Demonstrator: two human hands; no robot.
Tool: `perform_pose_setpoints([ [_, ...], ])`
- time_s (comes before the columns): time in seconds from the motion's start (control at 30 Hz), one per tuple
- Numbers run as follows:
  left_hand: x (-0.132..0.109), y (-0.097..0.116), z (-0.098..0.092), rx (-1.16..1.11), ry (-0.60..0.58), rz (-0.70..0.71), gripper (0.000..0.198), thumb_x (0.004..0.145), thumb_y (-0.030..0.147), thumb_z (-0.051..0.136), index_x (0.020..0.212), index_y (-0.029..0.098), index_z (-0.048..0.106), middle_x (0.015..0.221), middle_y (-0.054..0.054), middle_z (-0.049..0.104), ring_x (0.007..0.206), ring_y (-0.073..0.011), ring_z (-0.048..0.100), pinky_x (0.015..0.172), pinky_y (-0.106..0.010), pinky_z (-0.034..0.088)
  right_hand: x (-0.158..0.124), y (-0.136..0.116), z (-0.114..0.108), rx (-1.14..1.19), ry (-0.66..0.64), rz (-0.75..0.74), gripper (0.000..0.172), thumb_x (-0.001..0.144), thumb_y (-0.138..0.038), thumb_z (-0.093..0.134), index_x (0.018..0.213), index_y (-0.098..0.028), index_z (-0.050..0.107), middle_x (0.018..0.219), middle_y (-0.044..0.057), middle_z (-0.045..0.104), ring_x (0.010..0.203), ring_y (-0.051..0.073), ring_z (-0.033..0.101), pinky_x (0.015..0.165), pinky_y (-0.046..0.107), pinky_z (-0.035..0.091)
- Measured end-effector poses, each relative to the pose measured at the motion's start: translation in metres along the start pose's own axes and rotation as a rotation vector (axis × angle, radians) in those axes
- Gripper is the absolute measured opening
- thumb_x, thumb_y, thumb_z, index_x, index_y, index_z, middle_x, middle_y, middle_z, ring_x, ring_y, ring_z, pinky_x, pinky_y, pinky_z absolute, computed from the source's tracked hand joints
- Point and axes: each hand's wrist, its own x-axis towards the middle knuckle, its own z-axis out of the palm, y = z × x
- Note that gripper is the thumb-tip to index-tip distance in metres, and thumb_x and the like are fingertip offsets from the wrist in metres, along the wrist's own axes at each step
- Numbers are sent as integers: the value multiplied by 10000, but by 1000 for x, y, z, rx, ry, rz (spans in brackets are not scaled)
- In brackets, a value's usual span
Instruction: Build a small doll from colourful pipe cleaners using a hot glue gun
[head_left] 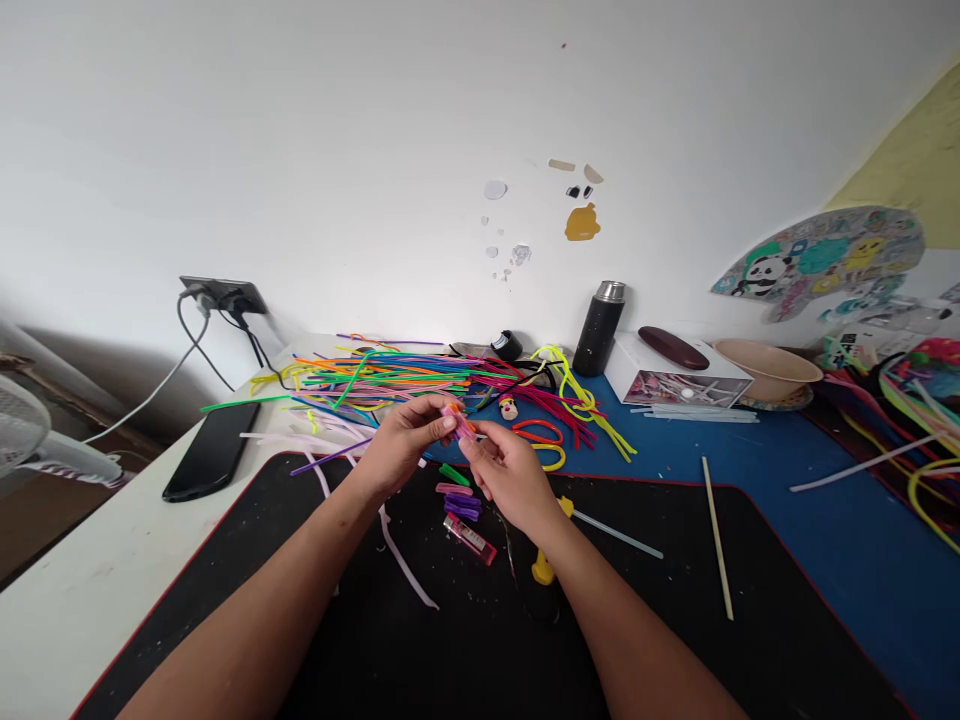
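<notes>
Pinching pink piece (pixel 463 424); boxed sticks (pixel 675 388), perhaps

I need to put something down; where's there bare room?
Bare: white tabletop nearer than the phone, left of the black mat; the mat right of the pale stick. Crowded: the far side, with its pipe cleaner heap, and around the lighter and purple bundle near the right hand.

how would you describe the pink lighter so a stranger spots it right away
Start with the big black mat edged in red. On it, below and left of the right hand in the picture, find the small bundle of purple pieces. The pink lighter lies just below them, set apart by its pale printed label.
</notes>
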Motion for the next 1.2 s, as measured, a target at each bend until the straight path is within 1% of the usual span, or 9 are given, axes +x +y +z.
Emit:
perform_pose_setpoints([
  [0.1, 0, 1, 1, 77, 19, 60, 341, 689, 406, 980, 893, 191, 812, 849, -37, 756, 747, -170, 643, 718, -293, 507, 0, -1, 0, -51, 0, -25, 437, 1031, -570, 588, 1266, -227, 726, 625, -41, 547, 517, 152, 495, 519, 280, 387],
  [0.2, 0, 2, 2, 148, 48, 94, 319, 715, 421, 960, 878, 196, 802, 824, -30, 751, 733, -167, 627, 703, -290, 498, -1, 0, 1, -280, 35, -80, 392, 1028, -489, 613, 1313, -242, 718, 676, -18, 611, 587, 179, 547, 567, 291, 376],
  [0.33, 0, 4, 3, 209, 82, 116, 323, 723, 446, 946, 873, 202, 797, 823, -27, 749, 722, -173, 630, 702, -302, 508, -4, 0, 3, -550, 25, -102, 485, 1021, -415, 641, 1466, -223, 635, 753, 21, 708, 663, 225, 620, 608, 310, 348],
  [0.6, 2, 2, -2, 261, 132, 151, 354, 744, 477, 934, 926, 204, 802, 824, -32, 766, 720, -172, 630, 675, -290, 497, -6, -6, 4, -656, -22, -73, 498, 1041, -386, 636, 1516, -240, 607, 823, 45, 777, 743, 256, 700, 643, 318, 375],
  [0.77, 4, 5, -9, 198, 137, 161, 287, 796, 443, 910, 902, 195, 811, 802, -27, 748, 694, -147, 597, 682, -272, 480, -8, -6, 6, -508, 34, -162, 274, 1038, -358, 624, 1245, -252, 770, 964, 60, 823, 864, 260, 744, 776, 336, 474],
  [0.83, 5, 6, -11, 122, 126, 143, 293, 777, 437, 926, 885, 188, 815, 777, -22, 728, 670, -133, 572, 662, -257, 465, -7, -5, 4, -398, 98, -184, 231, 1042, -386, 608, 1070, -246, 790, 903, 45, 805, 799, 232, 724, 745, 321, 474],
  [0.93, 5, 8, -13, 27, 83, 83, 326, 732, 434, 958, 863, 169, 820, 760, -37, 728, 662, -134, 580, 644, -248, 463, -3, -4, -1, -265, 172, -151, 306, 1037, -462, 597, 914, -227, 749, 722, 12, 699, 653, 193, 627, 630, 298, 428],
  [1.07, 4, 8, -13, -55, 35, 7, 369, 682, 408, 995, 918, 163, 850, 805, -52, 759, 689, -136, 619, 675, -248, 498, 2, 1, -4, -91, 196, -87, 355, 1015, -550, 609, 988, -216, 728, 655, -23, 585, 573, 165, 536, 549, 278, 391],
  [1.2, 1, 7, -11, -70, 21, -45, 434, 639, 382, 1021, 995, 183, 872, 829, -51, 776, 702, -139, 632, 693, -255, 514, 2, 3, -2, 15, 113, -30, 402, 993, -583, 635, 1129, -215, 718, 601, -56, 509, 489, 143, 473, 485, 267, 356],
])
